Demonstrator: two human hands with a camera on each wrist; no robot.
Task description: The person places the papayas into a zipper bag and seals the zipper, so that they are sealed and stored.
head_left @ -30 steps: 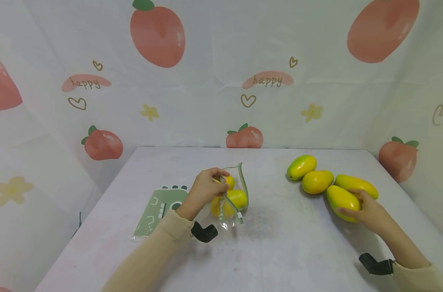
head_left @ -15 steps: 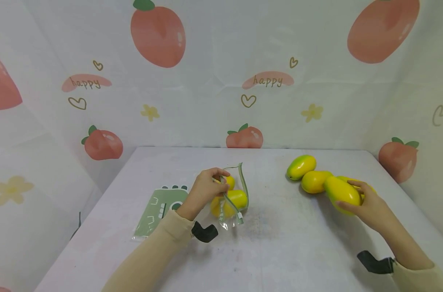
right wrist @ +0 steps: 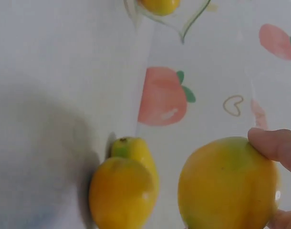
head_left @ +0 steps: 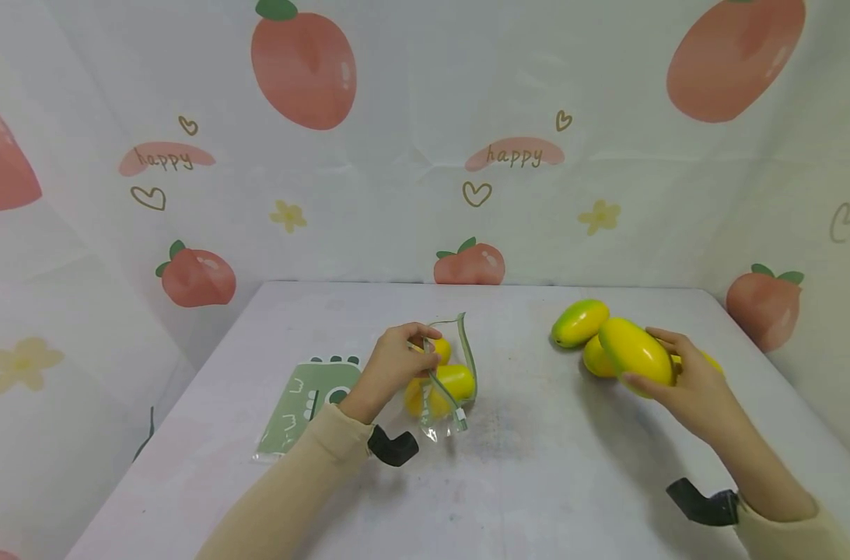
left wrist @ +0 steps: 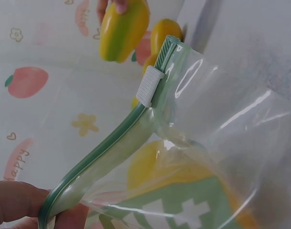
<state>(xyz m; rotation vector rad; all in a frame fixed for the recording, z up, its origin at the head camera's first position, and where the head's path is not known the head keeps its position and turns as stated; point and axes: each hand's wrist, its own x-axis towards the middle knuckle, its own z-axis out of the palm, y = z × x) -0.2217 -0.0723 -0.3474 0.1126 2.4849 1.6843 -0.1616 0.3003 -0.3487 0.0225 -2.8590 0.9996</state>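
My left hand [head_left: 395,362] pinches the green zip edge of a clear slider bag [left wrist: 241,119] near the middle of the table. Its mouth gapes, and a white slider [left wrist: 150,86] sits on the zip. Yellow mangoes [head_left: 456,383] lie inside, partly hidden by the hand. Off to the right, my right hand [head_left: 694,385] grips a yellow mango [head_left: 634,351] between thumb and fingers, raised above the table. Below and behind it rest a green-yellow mango [head_left: 580,323], another yellow mango [head_left: 596,359], and one mostly covered by the right hand.
A flat green bag with a cartoon face [head_left: 285,416] lies left of the left hand, partly under that forearm. Fruit-printed cloth [head_left: 397,194] hangs behind the white table [head_left: 522,498] and along its sides.
My right hand has lifted the mango off the table and moved it leftward, over the neighbouring mango. The left hand and the slider bag have stayed in place.
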